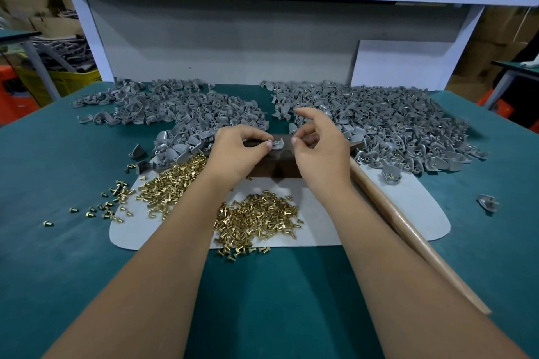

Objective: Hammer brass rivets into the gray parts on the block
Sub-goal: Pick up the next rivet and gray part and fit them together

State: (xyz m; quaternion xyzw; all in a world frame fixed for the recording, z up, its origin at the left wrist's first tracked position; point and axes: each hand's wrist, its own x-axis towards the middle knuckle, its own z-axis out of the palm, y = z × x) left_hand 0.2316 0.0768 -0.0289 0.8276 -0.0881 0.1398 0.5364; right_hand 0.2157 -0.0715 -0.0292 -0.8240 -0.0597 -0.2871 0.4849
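Both hands (280,146) half-hiding block (280,166)

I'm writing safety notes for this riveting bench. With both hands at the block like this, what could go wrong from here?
1. The left hand pinches the small gray plastic part right on the dark brown block; a hammer blow there might catch the fingertips.
2. The loose brass rivets lie under the forearms, so they may get swept off the pale gray mat.
3. The long wooden handle lies beside the right forearm and could get knocked.
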